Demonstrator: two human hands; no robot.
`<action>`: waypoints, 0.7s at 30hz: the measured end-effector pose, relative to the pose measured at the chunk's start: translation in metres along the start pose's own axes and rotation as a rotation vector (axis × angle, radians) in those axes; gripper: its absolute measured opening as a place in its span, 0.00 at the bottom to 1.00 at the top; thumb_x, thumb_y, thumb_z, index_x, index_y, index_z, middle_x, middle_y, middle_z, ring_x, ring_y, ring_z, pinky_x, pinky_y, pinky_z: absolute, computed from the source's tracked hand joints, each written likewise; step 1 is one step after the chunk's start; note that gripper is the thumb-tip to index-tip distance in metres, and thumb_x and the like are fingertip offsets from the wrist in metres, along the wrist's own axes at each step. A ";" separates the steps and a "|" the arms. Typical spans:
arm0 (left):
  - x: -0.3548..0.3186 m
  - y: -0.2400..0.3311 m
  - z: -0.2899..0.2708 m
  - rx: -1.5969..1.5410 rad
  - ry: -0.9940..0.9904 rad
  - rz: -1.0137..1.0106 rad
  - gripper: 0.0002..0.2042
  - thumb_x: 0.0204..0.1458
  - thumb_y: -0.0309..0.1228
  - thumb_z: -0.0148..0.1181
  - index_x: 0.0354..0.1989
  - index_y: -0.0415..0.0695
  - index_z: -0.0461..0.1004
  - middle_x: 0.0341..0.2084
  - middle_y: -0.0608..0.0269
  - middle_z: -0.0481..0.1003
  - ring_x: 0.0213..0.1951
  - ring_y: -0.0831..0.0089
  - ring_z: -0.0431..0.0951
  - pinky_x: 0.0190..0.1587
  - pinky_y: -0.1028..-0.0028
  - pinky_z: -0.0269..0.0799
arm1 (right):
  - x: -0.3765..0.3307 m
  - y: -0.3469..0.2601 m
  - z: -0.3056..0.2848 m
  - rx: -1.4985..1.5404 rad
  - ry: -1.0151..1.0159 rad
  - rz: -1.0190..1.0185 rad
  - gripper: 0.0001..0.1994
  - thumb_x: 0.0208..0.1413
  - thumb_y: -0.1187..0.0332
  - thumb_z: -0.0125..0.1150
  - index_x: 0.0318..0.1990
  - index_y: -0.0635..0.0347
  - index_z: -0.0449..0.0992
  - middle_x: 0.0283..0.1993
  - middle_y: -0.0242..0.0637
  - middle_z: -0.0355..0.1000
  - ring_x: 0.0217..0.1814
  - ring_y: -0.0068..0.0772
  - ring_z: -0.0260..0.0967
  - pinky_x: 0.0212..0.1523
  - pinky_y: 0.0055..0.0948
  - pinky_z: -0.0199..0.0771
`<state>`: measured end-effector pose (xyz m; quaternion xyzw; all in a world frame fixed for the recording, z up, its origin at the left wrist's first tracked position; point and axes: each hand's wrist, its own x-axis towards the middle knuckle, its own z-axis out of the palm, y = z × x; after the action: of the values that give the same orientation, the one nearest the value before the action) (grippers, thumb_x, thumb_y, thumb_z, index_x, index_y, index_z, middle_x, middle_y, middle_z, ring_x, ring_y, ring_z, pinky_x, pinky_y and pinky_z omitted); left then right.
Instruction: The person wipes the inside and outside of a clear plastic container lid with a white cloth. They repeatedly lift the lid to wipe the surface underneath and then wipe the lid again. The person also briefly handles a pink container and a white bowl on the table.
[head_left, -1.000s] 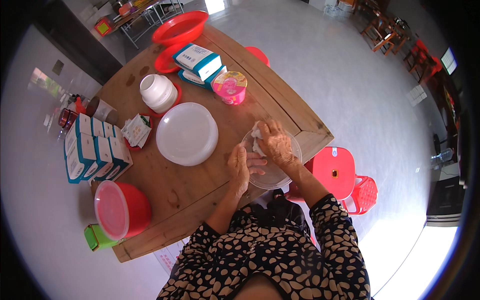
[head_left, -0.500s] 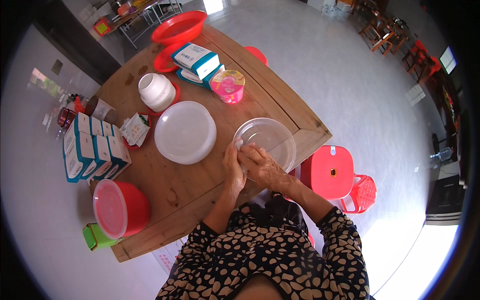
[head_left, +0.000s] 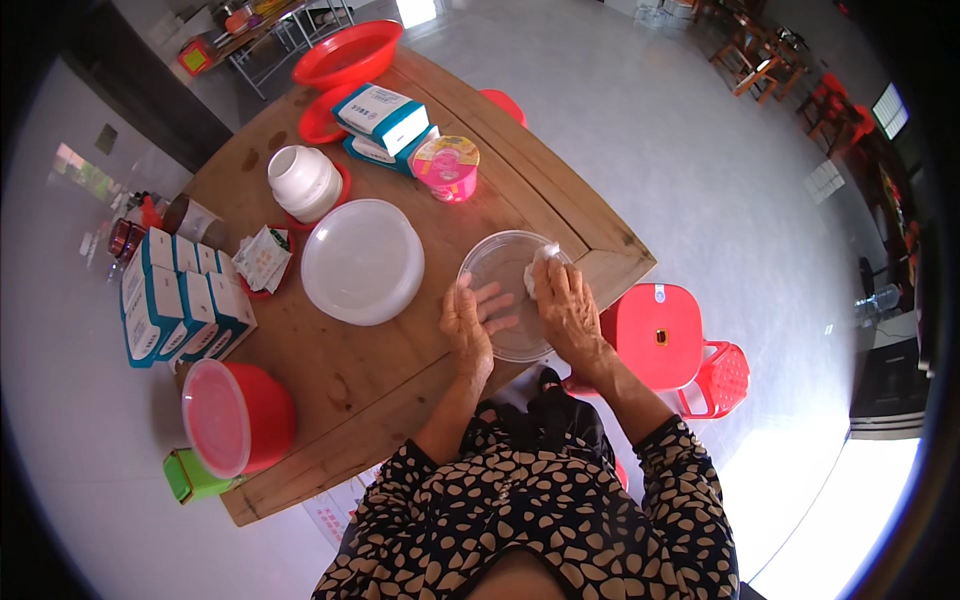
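My left hand (head_left: pixel 468 325) grips the near-left side of a round clear plastic lid (head_left: pixel 505 253). Its fingers show through the plastic, spread along the underside, with the thumb at the rim. Bunched in my right hand (head_left: pixel 566 302) is a crumpled white tissue (head_left: pixel 540 268), pressed to the lid's right side with the fingers closed over it. The lid hangs over the table's near right edge. To its left on the wooden table (head_left: pixel 400 355) lies a round, whitish translucent lid or stack of lids (head_left: pixel 362 262).
Stacked white bowls (head_left: pixel 303 183), a pink cup tub (head_left: pixel 445 170), tissue packs (head_left: pixel 380 117) and a red basin (head_left: pixel 347 55) stand farther back. More tissue packs (head_left: pixel 165 310) and a lidded red tub (head_left: pixel 265 415) line the left. A red stool (head_left: pixel 655 350) stands right of the table.
My right hand has moved right, away from my left hand, carrying the tissue to the lid's right side. My left fingers now show spread beneath the lid.
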<state>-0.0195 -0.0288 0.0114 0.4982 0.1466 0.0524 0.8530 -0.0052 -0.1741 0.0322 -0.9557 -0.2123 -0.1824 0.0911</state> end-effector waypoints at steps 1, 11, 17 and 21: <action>0.001 -0.001 -0.001 -0.004 0.010 -0.003 0.25 0.61 0.46 0.46 0.58 0.41 0.57 0.44 0.39 0.70 0.38 0.58 0.78 0.32 0.65 0.80 | -0.006 -0.005 -0.004 0.020 -0.006 0.002 0.25 0.46 0.73 0.51 0.55 0.70 0.64 0.53 0.49 0.61 0.52 0.46 0.61 0.50 0.36 0.68; 0.009 -0.017 -0.016 0.021 0.000 0.027 0.23 0.61 0.44 0.45 0.57 0.39 0.59 0.40 0.45 0.73 0.35 0.64 0.78 0.29 0.68 0.80 | -0.012 -0.010 -0.002 0.270 0.035 -0.251 0.24 0.44 0.72 0.55 0.53 0.66 0.68 0.56 0.42 0.61 0.55 0.45 0.60 0.52 0.37 0.68; -0.004 0.000 -0.001 0.060 0.011 0.053 0.25 0.62 0.47 0.42 0.58 0.39 0.57 0.44 0.40 0.71 0.37 0.59 0.79 0.28 0.69 0.80 | 0.016 0.018 0.004 -0.031 0.061 -0.156 0.17 0.43 0.72 0.55 0.44 0.67 0.73 0.46 0.40 0.65 0.46 0.39 0.63 0.45 0.32 0.69; -0.006 0.000 0.002 0.082 0.037 0.078 0.26 0.61 0.49 0.42 0.59 0.40 0.56 0.44 0.40 0.69 0.37 0.58 0.78 0.28 0.67 0.79 | 0.006 0.012 -0.015 -0.162 -0.048 -0.118 0.10 0.42 0.72 0.56 0.34 0.65 0.76 0.39 0.40 0.67 0.43 0.39 0.63 0.41 0.31 0.70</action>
<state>-0.0251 -0.0317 0.0135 0.5369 0.1449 0.0888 0.8264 0.0000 -0.1866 0.0474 -0.9498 -0.2550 -0.1810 -0.0027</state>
